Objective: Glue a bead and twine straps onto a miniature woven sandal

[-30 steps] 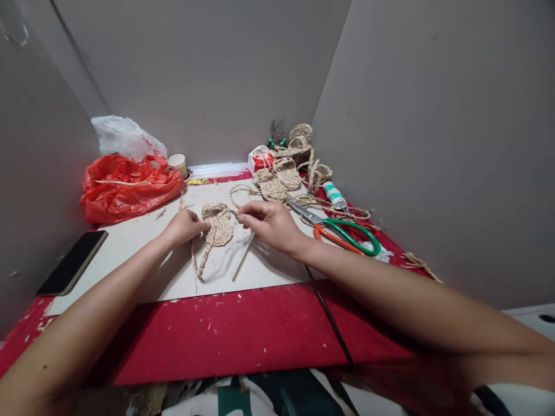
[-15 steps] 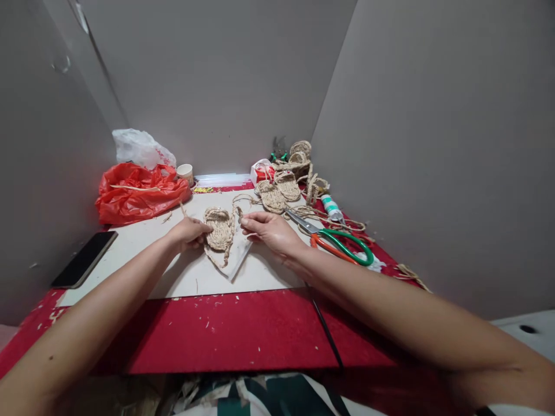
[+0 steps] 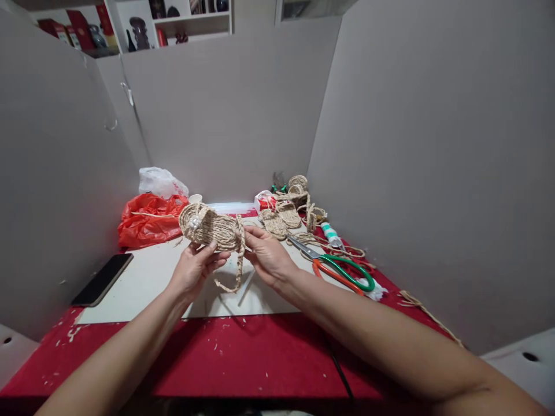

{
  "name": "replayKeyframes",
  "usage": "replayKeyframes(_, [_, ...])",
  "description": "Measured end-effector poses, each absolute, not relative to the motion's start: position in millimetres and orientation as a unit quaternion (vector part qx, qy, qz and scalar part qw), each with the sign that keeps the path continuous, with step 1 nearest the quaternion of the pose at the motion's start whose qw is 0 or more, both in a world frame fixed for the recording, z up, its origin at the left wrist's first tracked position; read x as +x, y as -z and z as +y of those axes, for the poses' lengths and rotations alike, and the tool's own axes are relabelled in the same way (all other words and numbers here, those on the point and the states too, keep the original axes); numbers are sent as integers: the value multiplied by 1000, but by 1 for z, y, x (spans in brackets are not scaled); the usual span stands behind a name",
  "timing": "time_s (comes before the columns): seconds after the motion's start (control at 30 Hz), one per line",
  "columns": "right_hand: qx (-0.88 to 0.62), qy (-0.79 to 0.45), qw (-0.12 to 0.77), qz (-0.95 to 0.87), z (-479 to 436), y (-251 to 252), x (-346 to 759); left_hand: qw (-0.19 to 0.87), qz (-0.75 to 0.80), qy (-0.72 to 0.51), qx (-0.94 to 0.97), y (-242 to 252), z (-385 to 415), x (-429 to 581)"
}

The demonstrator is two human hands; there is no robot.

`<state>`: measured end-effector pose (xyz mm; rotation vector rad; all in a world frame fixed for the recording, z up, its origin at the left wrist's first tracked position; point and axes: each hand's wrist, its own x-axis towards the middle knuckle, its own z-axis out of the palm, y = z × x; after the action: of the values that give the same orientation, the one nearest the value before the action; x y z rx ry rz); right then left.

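Observation:
A small woven straw sandal (image 3: 221, 230) is held up above the white board (image 3: 151, 277), its toe end to the left with a pale shiny ornament on the strap. My left hand (image 3: 196, 267) grips its near side, thumb on top. At the other end, my right hand (image 3: 265, 254) pinches the heel, where a braided cord (image 3: 239, 263) hangs and curls toward the board. Under the sandal lies a clear strip (image 3: 246, 288), partly hidden. Large scissors (image 3: 325, 260) with green and orange handles rest beside my right forearm.
Several woven sandals (image 3: 281, 219) and coiled cord sit at the back right, near a green-and-white roll (image 3: 332, 235). On the left are a red plastic bag (image 3: 150, 222), a white bag (image 3: 162, 182), a paper cup (image 3: 195, 199) and a phone (image 3: 103, 279). Grey partitions enclose the red-covered table.
The sandal has been lifted off the board and turned so its toe points left. My right hand has moved from the loose cord to the heel. The view has tilted up, showing shelves.

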<state>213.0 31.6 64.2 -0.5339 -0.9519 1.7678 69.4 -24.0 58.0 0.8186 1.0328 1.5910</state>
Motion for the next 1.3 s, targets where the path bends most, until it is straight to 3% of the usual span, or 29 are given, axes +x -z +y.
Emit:
replayKeyframes(0.63, [-125, -681, 633, -347, 18, -88, 183, 344, 395, -751, 402, -68, -42, 99])
replayKeyframes(1.1, [-110, -646, 672, -345, 15, -106, 180, 189, 467, -710, 492, -83, -50, 97])
replayKeyframes(1.3, [-89, -672, 647, -349, 13, -114, 185, 115, 471, -700, 525, -95, -56, 98])
